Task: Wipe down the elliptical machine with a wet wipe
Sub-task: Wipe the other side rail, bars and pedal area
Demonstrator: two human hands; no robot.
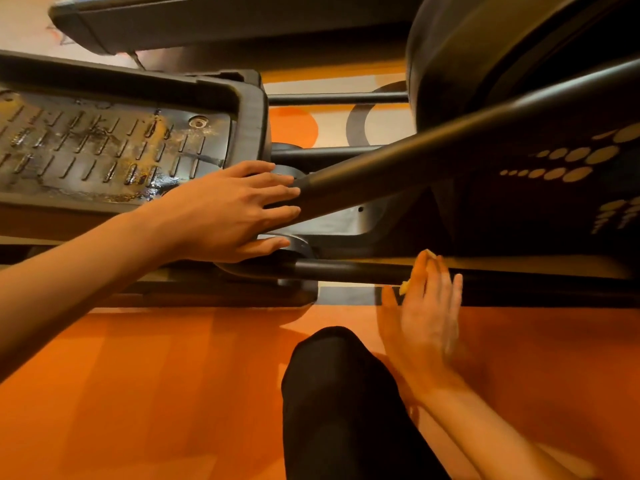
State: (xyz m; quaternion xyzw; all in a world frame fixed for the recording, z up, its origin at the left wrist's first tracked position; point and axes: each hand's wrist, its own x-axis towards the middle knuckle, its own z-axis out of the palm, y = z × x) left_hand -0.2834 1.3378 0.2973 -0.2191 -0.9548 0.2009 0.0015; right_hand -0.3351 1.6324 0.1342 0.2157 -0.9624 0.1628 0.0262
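Observation:
The dark elliptical machine (519, 188) fills the upper half of the head view. Its ribbed foot pedal (104, 143), wet and stained, lies at the left. A thick diagonal arm (433, 150) runs up to the right from the pedal joint. My left hand (228, 209) rests flat with spread fingers on that joint at the arm's lower end. My right hand (424, 317) presses a pale wet wipe (404, 286) against the low horizontal rail (346, 268); only small edges of the wipe show past my fingers.
Orange floor (156, 375) spreads below the machine. My knee in black trousers (339, 393) sits at the bottom centre, close to my right forearm. A second pedal (207, 19) lies along the top. A rounded flywheel housing (485, 46) stands at top right.

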